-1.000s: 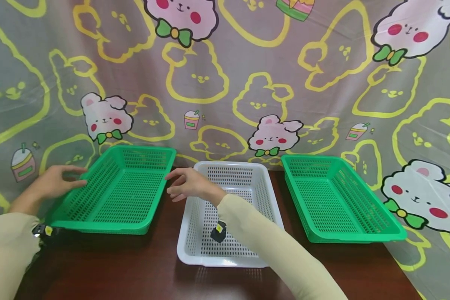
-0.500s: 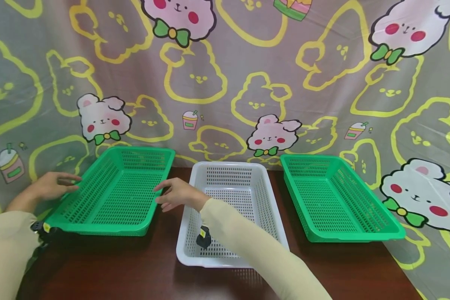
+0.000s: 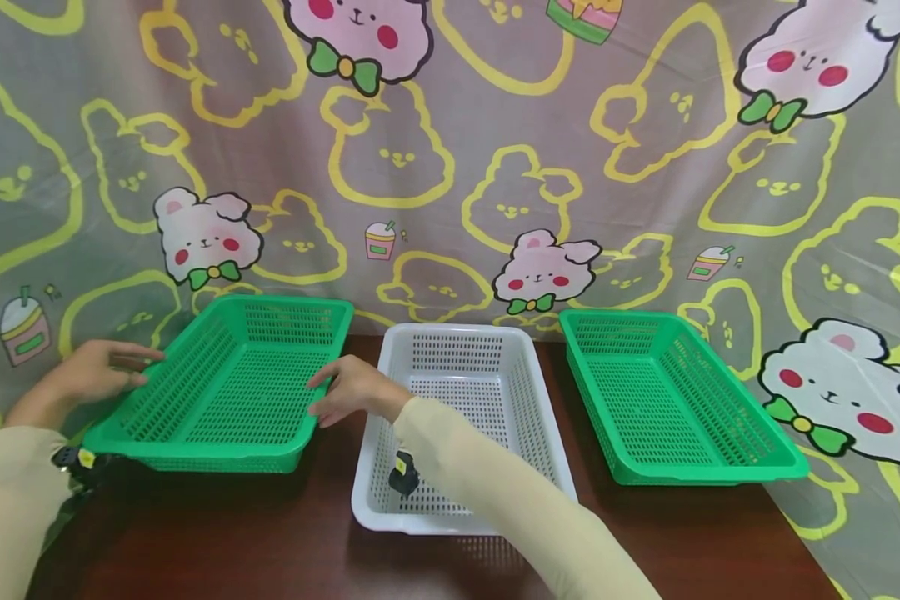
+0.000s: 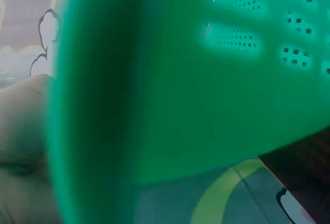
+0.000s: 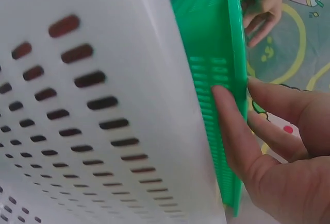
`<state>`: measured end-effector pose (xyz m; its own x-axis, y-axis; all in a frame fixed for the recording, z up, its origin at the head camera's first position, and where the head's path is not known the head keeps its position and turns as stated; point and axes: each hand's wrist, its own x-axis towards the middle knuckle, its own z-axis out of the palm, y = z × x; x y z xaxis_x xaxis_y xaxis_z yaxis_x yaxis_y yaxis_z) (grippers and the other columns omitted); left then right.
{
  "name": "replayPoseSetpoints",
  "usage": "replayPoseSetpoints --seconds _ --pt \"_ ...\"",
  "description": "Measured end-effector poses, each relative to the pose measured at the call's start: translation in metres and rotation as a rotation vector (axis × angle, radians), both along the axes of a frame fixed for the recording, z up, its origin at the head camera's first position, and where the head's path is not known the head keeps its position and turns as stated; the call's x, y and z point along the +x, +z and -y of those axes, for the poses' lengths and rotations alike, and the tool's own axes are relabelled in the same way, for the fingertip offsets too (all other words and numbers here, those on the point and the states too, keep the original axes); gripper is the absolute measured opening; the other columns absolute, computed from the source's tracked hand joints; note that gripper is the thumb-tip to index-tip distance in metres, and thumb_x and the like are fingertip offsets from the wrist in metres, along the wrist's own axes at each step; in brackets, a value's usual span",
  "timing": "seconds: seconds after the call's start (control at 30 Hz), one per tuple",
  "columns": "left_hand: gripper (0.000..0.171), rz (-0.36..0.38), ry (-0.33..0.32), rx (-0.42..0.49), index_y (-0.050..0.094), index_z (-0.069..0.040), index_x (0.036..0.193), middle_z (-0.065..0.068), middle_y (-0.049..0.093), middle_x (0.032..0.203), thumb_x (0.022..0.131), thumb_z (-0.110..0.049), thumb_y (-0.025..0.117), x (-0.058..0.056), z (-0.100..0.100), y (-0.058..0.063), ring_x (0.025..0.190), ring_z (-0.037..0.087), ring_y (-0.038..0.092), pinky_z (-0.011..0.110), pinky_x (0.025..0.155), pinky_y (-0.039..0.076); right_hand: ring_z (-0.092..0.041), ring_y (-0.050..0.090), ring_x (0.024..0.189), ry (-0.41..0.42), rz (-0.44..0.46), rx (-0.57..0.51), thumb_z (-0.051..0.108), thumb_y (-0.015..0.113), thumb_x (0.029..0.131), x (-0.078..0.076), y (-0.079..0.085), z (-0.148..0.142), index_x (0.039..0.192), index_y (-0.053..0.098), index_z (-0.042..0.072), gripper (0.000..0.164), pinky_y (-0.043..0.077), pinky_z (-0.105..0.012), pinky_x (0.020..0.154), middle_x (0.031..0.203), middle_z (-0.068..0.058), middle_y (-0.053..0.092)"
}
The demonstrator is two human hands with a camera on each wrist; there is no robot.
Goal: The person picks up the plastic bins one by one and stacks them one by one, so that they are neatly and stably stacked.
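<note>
A shallow green basket (image 3: 262, 392) with slotted walls sits at the left in the head view. My right hand (image 3: 352, 390) pinches its right rim. In the right wrist view, the thumb (image 5: 232, 126) lies on the basket's outer wall, with the fingers over the rim. At the opposite rim my left hand (image 3: 93, 375) holds the basket's left side, its fingertips at the edge. The left wrist view is mostly filled by the blurred green rim (image 4: 98, 105), which partly hides that hand.
A white basket (image 3: 457, 522) stands in the middle, under my right forearm. Another green basket (image 3: 712, 475) stands at the right. All are on a dark brown table (image 3: 225, 533). A cartoon-printed curtain (image 3: 450, 183) hangs right behind the baskets.
My right hand has moved left from over the white basket's edge to the left green basket's rim and taken hold. My left hand has closed on the opposite rim, and that basket has shifted slightly.
</note>
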<state>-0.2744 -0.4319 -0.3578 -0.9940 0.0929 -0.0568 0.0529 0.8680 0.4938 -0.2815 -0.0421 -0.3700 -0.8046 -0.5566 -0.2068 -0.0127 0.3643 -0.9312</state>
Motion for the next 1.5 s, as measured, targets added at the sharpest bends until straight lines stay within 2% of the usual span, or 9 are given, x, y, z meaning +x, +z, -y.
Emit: replayPoseSetpoints --seconds 0.1,0.23,0.4,0.53,0.73,0.9,1.1,1.33,1.5 --pt "0.048 0.0 -0.007 0.02 0.052 0.017 0.138 0.05 0.047 0.135 0.096 -0.003 0.062 0.002 -0.001 0.003 0.123 0.067 0.048 0.063 0.085 0.057 -0.03 0.079 0.08 -0.013 -0.022 0.016 -0.001 0.08 0.086 -0.001 0.002 -0.004 0.123 0.072 0.002 0.038 0.065 -0.033 0.073 0.089 -0.016 0.079" --pt "0.048 -0.006 -0.029 0.033 0.051 0.017 0.138 0.05 0.049 0.135 0.098 -0.005 0.064 0.006 -0.001 0.005 0.123 0.065 0.052 0.055 0.082 0.061 -0.029 0.08 0.08 -0.015 -0.027 0.016 -0.002 0.081 0.085 -0.003 0.003 -0.009 0.121 0.073 0.002 0.037 0.065 -0.034 0.076 0.091 -0.014 0.079" --pt "0.05 -0.003 -0.031 0.043 0.05 0.017 0.14 0.05 0.049 0.136 0.099 -0.008 0.065 0.011 -0.004 0.01 0.119 0.062 0.056 0.048 0.078 0.062 -0.032 0.08 0.082 -0.017 -0.026 -0.015 -0.006 0.08 0.084 -0.004 0.007 -0.014 0.125 0.07 -0.002 0.042 0.065 -0.039 0.079 0.077 -0.011 0.068" --pt "0.052 -0.01 -0.018 0.039 0.049 0.017 0.141 0.051 0.046 0.137 0.099 -0.009 0.065 0.014 -0.006 0.013 0.119 0.064 0.055 0.053 0.079 0.062 -0.031 0.079 0.081 -0.015 -0.025 -0.029 -0.007 0.079 0.084 -0.005 0.011 -0.017 0.124 0.07 -0.001 0.041 0.065 -0.036 0.075 0.072 -0.008 0.06" --pt "0.053 -0.022 0.004 0.028 0.048 0.016 0.142 0.052 0.044 0.137 0.098 -0.009 0.066 0.012 -0.006 0.013 0.12 0.064 0.054 0.053 0.078 0.062 -0.031 0.079 0.082 -0.017 -0.024 -0.036 -0.006 0.079 0.085 -0.006 0.015 -0.02 0.123 0.071 0.001 0.04 0.065 -0.032 0.069 0.076 -0.006 0.056" --pt "0.056 -0.029 0.016 0.023 0.047 0.015 0.143 0.052 0.042 0.139 0.099 -0.014 0.067 0.014 -0.008 0.016 0.122 0.065 0.051 0.056 0.08 0.061 -0.031 0.079 0.082 -0.018 -0.026 -0.036 -0.005 0.079 0.086 -0.007 0.018 -0.026 0.123 0.071 0.002 0.039 0.065 -0.034 0.072 0.084 -0.007 0.057" --pt "0.06 -0.022 0.006 0.022 0.047 0.013 0.145 0.05 0.043 0.14 0.101 -0.022 0.067 0.016 -0.012 0.021 0.121 0.063 0.055 0.058 0.082 0.06 -0.018 0.07 0.068 -0.002 -0.025 -0.036 -0.004 0.078 0.086 -0.009 0.023 -0.036 0.126 0.07 0.002 0.04 0.065 -0.033 0.073 0.084 -0.007 0.054" --pt "0.064 -0.035 -0.002 0.056 0.045 0.012 0.146 0.049 0.043 0.142 0.102 -0.029 0.066 0.02 -0.022 0.028 0.127 0.065 0.049 0.062 0.088 0.058 -0.018 0.066 0.07 0.022 -0.02 -0.038 -0.005 0.077 0.088 -0.015 0.031 -0.051 0.133 0.066 0.001 0.047 0.066 -0.035 0.077 0.086 -0.007 0.053" --pt "0.065 -0.063 0.01 0.051 0.046 0.01 0.147 0.048 0.045 0.142 0.102 -0.033 0.065 0.024 -0.029 0.033 0.124 0.062 0.054 0.059 0.085 0.06 -0.018 0.065 0.073 0.046 -0.064 -0.026 -0.003 0.078 0.088 -0.018 0.04 -0.061 0.133 0.067 0.002 0.047 0.065 -0.041 0.084 0.09 -0.007 0.054"
